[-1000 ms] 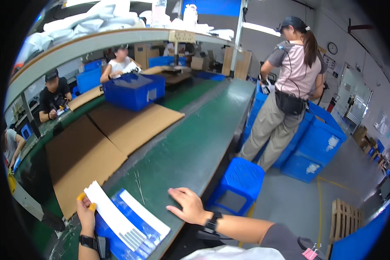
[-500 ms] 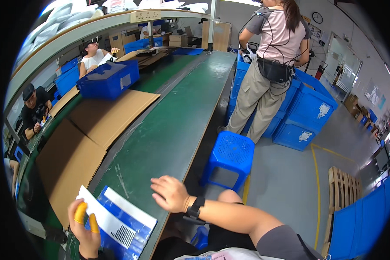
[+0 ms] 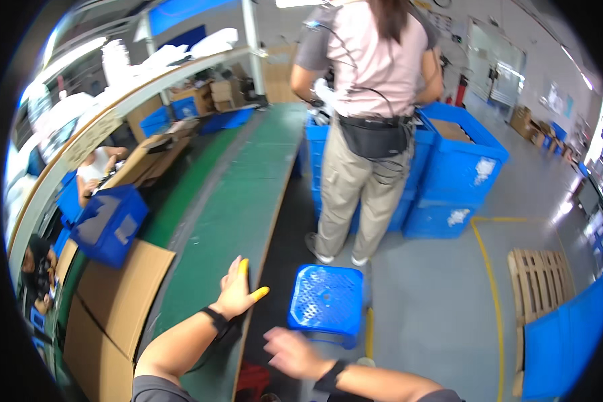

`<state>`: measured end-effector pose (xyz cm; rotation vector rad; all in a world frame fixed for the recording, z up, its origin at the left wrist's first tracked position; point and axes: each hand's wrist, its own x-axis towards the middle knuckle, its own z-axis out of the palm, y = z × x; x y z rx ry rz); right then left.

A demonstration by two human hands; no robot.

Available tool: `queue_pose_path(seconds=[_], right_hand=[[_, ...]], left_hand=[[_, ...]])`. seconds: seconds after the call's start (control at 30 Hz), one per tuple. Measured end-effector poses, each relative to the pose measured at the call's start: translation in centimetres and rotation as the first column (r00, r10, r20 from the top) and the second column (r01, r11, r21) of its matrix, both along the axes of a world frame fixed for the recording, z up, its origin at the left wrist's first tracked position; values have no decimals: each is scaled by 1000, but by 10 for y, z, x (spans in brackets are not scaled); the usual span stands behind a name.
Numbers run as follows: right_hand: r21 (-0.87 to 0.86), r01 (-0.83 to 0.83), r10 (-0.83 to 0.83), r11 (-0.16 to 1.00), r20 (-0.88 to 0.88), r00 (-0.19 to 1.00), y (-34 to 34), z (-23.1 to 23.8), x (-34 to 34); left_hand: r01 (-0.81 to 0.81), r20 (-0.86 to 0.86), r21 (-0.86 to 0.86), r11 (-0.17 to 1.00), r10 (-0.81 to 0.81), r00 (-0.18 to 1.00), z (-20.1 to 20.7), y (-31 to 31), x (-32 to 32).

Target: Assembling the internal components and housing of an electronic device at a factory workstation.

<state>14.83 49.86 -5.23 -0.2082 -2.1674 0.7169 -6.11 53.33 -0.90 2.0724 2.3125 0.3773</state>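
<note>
My left hand [image 3: 238,292], with yellow covers on its thumb and one finger, is stretched out over the right edge of the green bench top [image 3: 238,181]. It holds nothing, and its thumb and fingers are apart. Lower and to the right, my right hand [image 3: 293,353] is in the air beside the bench, near a blue plastic stool [image 3: 327,298]. Its fingers are slightly blurred but extended, with nothing seen in them. Both wrists carry dark bands.
Flattened cardboard [image 3: 124,288] and a tilted blue bin [image 3: 110,224] lie along the bench's left. A person in a pink top [image 3: 375,60] stands ahead, facing away, by stacked blue bins [image 3: 442,214]. At right is a wooden pallet [image 3: 539,281]. More people sit at far left.
The view has swung and shifted, bringing the stool nearer the middle. My left hand has left the white-and-blue packages, now out of view, and reaches forward; my right hand is now lower, off the bench.
</note>
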Motion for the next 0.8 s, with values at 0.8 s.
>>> queue_pose_path(seconds=[0.8], right_hand=[[-405,733,141,547,907,396,62,-165,458]], left_hand=[[-538,355,92,838,477,804,-55,126,207]])
